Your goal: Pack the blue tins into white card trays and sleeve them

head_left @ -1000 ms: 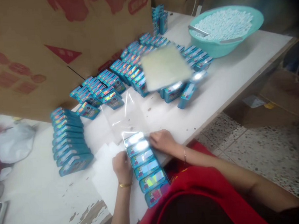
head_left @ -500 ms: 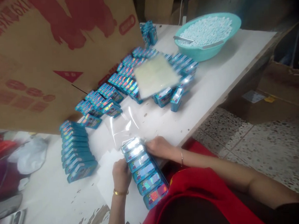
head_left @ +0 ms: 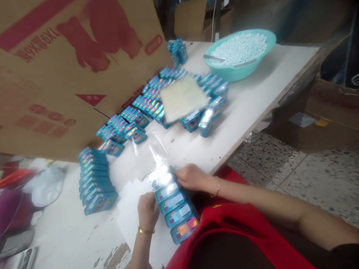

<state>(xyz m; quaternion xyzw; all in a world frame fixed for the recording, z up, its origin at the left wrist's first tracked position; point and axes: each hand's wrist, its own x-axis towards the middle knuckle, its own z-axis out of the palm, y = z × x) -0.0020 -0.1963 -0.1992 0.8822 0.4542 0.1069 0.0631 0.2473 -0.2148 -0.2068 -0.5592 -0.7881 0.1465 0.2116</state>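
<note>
— Left hand (head_left: 147,210)?
— Down at the near edge of the table (head_left: 255,103), fingers curled tight on the left side of the row of blue boxes (head_left: 174,208). Gold band on that wrist.
— Right hand (head_left: 192,176)?
— On the other side of the same row, up by its far end. Fingers bent and pressed against the top boxes, right where the clear bag (head_left: 152,155) starts.
— And the row of blue boxes?
— Lying flat at the near edge, squeezed between both hands. Far end tucked into the mouth of the clear bag, shiny there. Near end poking out toward the red shirt (head_left: 231,239).
— Clear bag?
— Flat on the table, stretched away from the hands toward the middle.
— Under the left hand?
— White paper sheets (head_left: 131,210), partly under the row too.
— More boxes anywhere?
— Lots. One neat stack of boxes (head_left: 96,181) toward the left side, well apart from the hands. Many loose boxes (head_left: 154,104) in lines along the far side, beside the big cardboard box (head_left: 60,68). A pale flat packet (head_left: 182,96) resting on top of some.
— Far right corner?
— A green bowl (head_left: 241,52) full of small white pieces, with a metal scoop laid across.
— Left end?
— Plastic bags and some blurry stuff. Hard to tell more.
</note>
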